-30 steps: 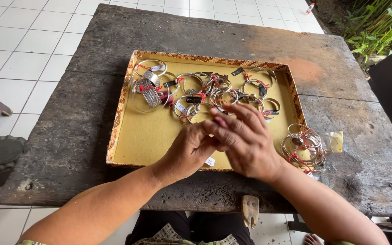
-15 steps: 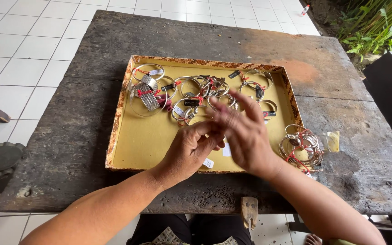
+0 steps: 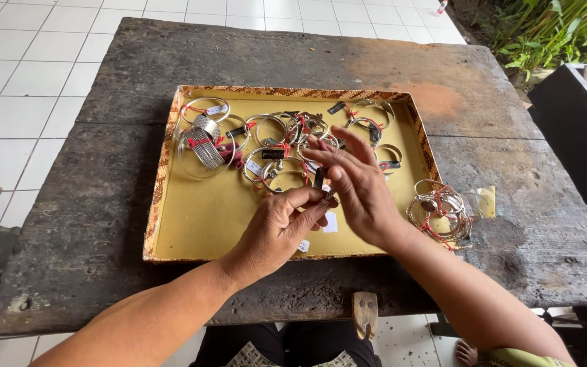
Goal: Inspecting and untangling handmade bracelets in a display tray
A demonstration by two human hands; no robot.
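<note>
Over the near middle of the yellow tray (image 3: 191,224), both of my hands meet on one small dark tag (image 3: 320,181) tied with red thread. My left hand (image 3: 276,228) pinches its lower end between thumb and forefinger; my right hand (image 3: 358,187) has its fingertips closed lightly on the upper end, the other fingers spread. It looks featherlight and stiff like card, easy to crease, so the edges are the place to hold it. Beyond my hands, silver bangles (image 3: 266,146) lie tangled in the far half of the tray: thin, hard, smooth hoops that would likely slide and clink. A second heap of bangles (image 3: 439,207) sits right of the tray on the rough, weathered wooden table (image 3: 90,224).
</note>
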